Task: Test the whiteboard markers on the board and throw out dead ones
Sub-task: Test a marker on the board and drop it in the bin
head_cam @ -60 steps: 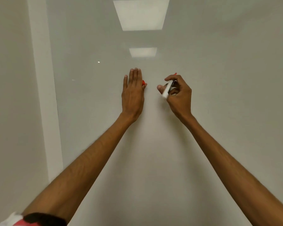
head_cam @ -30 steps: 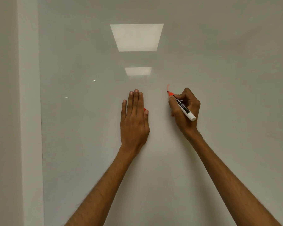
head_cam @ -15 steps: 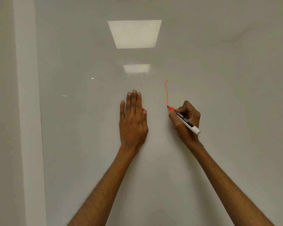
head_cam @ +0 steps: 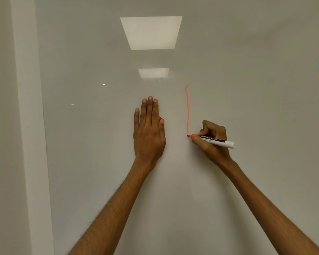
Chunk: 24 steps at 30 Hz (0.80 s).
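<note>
- Currently my right hand (head_cam: 213,146) grips the marker (head_cam: 224,143) pen-fashion, its tip touching the board (head_cam: 265,89) below a red line (head_cam: 187,111), as an ink test.
- My left hand (head_cam: 148,133) lies flat with fingers straight, pinning a red piece (head_cam: 160,118), probably the cap, boardward.

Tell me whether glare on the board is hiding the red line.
Head view: no; two light reflections glare on the whiteboard above the left hand, clear of the red line; the line is pale but readable, and the marker in the right hand looks sharp.
</note>
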Each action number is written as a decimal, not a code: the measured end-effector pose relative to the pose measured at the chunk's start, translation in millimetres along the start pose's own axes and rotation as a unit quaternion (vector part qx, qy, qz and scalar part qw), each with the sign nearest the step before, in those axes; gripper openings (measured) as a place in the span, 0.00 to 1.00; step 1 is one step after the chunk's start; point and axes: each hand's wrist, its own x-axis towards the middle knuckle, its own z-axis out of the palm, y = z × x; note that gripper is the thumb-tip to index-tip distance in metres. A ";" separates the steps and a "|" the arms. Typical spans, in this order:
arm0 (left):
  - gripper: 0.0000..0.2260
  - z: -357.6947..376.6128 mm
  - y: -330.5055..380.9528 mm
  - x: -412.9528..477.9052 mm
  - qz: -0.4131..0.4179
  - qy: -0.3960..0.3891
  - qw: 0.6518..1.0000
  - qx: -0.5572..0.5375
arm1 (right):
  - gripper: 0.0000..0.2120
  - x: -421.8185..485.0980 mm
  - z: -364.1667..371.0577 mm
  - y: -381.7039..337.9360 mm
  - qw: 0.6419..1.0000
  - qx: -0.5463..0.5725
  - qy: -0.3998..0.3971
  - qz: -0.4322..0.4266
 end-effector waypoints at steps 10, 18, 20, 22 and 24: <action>0.24 -0.6 0.9 -0.8 -0.002 0.002 1.000 -0.006 | 0.21 -16.2 -10.2 4.7 0.995 -0.046 -0.089 0.007; 0.24 -1.4 1.2 -1.6 -0.004 -0.003 1.000 -0.001 | 0.20 -25.7 -15.6 4.3 0.986 -0.079 -0.145 0.006; 0.24 -1.4 1.4 -1.3 -0.007 -0.005 1.000 -0.002 | 0.19 -26.0 -15.4 2.5 0.988 -0.069 -0.134 0.019; 0.24 -1.7 2.0 -1.4 -0.006 -0.006 1.000 -0.002 | 0.15 -23.7 -15.6 -3.4 0.992 -0.017 -0.114 0.047; 0.24 -2.2 2.3 -1.2 -0.006 -0.007 1.000 -0.002 | 0.13 -15.2 -16.7 -12.8 0.992 0.067 -0.081 0.074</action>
